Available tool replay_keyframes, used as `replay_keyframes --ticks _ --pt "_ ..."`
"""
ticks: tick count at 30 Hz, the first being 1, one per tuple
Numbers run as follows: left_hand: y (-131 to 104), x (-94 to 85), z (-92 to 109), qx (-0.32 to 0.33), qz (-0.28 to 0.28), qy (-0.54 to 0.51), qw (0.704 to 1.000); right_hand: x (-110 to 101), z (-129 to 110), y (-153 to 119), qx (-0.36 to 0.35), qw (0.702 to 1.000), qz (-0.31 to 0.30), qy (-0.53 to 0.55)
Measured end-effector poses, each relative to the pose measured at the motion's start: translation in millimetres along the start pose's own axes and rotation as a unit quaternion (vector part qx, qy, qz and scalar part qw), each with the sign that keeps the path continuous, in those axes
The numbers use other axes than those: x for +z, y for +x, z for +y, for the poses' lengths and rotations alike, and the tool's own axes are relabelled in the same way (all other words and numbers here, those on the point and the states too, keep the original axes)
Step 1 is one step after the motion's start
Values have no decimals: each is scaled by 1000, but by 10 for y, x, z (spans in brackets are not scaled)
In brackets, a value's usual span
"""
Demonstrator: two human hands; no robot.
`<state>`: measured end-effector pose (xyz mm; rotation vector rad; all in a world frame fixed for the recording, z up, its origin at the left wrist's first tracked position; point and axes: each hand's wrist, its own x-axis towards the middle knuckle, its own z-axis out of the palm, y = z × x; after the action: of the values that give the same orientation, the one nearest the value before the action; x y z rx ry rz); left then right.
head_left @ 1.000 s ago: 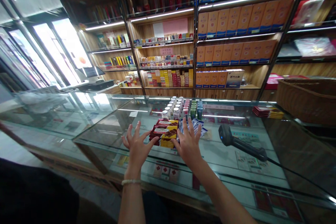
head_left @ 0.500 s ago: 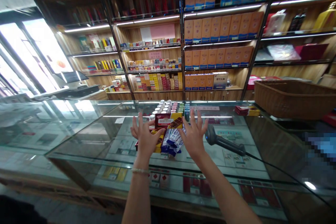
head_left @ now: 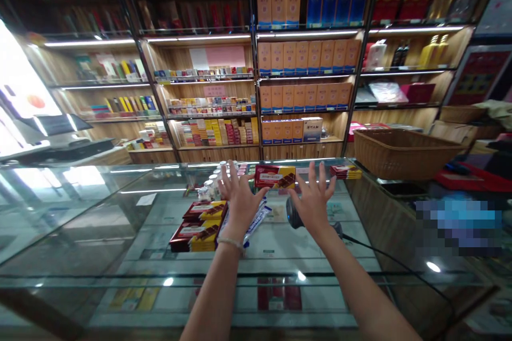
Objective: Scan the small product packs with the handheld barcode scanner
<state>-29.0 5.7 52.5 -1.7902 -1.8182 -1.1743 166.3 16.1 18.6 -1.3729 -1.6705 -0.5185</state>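
A red and yellow chocolate box (head_left: 275,177) is held up above the glass counter, its printed front facing me. My left hand (head_left: 240,200) grips its left end between thumb and forefinger, the other fingers spread upward. My right hand (head_left: 314,200) pinches its right end in the same way. Stacks of similar red and yellow boxes (head_left: 200,229) lie on the counter left of my left wrist. Blue and white packets (head_left: 258,219) lie behind my left hand, partly covered by it. A black scanner (head_left: 294,214) sits beneath my right hand, partly hidden.
White-capped bottles (head_left: 206,192) stand behind the boxes. More red and yellow boxes (head_left: 346,171) lie at the counter's back right, beside a wicker basket (head_left: 404,153). The scanner's cable runs right across the glass counter (head_left: 296,256). Stocked shelves line the wall.
The held box and both hands have shifted right relative to the counter, from above the packets towards the scanner. The stacked boxes on the left are now uncovered. The view has turned right.
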Motion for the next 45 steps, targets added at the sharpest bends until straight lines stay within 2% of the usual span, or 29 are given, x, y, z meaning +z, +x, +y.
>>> replay_keyframes --ticks 8,15,25,31,37,41,45 --pt "184 323 293 18 2 -38 999 24 387 211 0 1000 -2 -27" --pt "355 530 419 14 10 -45 999 73 607 414 -24 999 -7 -38" --pt "309 762 347 20 31 -31 999 218 681 408 -29 999 1 -21" --pt "310 804 332 9 32 -30 999 279 701 388 -17 1000 -3 3" --pt "293 858 295 20 46 -25 998 347 730 404 24 998 -5 64" --pt "285 906 267 21 55 -31 998 405 775 432 66 990 -31 123" --pt "283 936 233 30 57 -38 997 440 804 452 108 976 -82 171"
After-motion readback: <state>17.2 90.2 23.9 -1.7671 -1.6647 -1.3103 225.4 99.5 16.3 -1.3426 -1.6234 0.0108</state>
